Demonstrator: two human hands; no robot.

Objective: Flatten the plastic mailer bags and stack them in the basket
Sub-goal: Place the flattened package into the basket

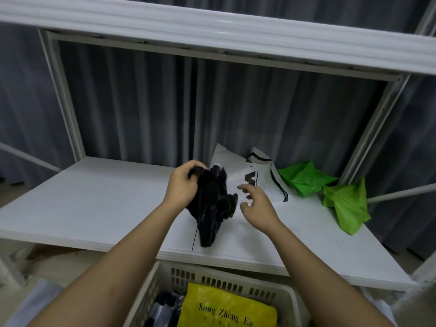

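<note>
crumpled black mailer bag point(212, 204) held above the white shelf board point(82, 204), its lower end hanging down to the board near the front edge. left hand point(184, 185) grips the bag's upper bunched part, fingers curled round it. right hand point(256, 206) just beside the bag on its right, fingers spread and slightly bent, holding nothing; contact with the bag cannot be told. behind the hands, a white mailer bag point(254, 175) with black print lies on the board. two crumpled green bags point(306, 178) point(346, 206) sit at the board's right end. below the front edge, a cream slotted basket point(212, 279) holds a yellow bag point(226, 308) with black lettering, lying over darker bags point(165, 308). grey curtain point(141, 102) behind the shelf frame.
</note>
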